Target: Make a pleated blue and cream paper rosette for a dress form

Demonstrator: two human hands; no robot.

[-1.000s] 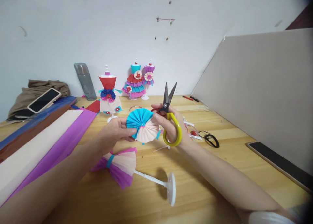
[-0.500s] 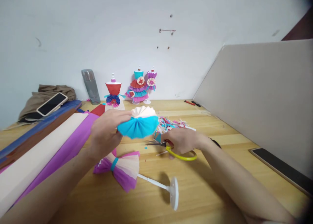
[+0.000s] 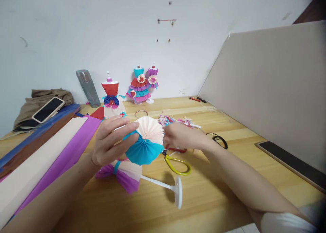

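My left hand (image 3: 113, 139) grips a round pleated paper rosette (image 3: 147, 151), half cream and half bright blue, between thumb and fingers. At the rosette's right edge is my right hand (image 3: 182, 136), its fingers curled and their tips partly hidden; what they hold, if anything, I cannot make out. Scissors with yellow and red handles (image 3: 178, 172) lie just under and in front of that hand, blades mostly hidden behind the rosette. Below my left hand, a small dress-form stand (image 3: 163, 184) lies on its side, wearing a purple and cream paper dress (image 3: 127, 180) with a blue waistband.
Paper scraps (image 3: 189, 122) lie behind my right hand. Dressed mini mannequins (image 3: 110, 90) stand along the wall. Paper strips (image 3: 51, 155), a phone (image 3: 48, 110), cloth and a flask (image 3: 89, 89) are at left; a black hair tie (image 3: 221, 142) and another phone (image 3: 292, 165) at right.
My right hand has let go of the scissors and moved left to the rosette's edge. The rosette has turned to face me more fully, and the view has shifted slightly.
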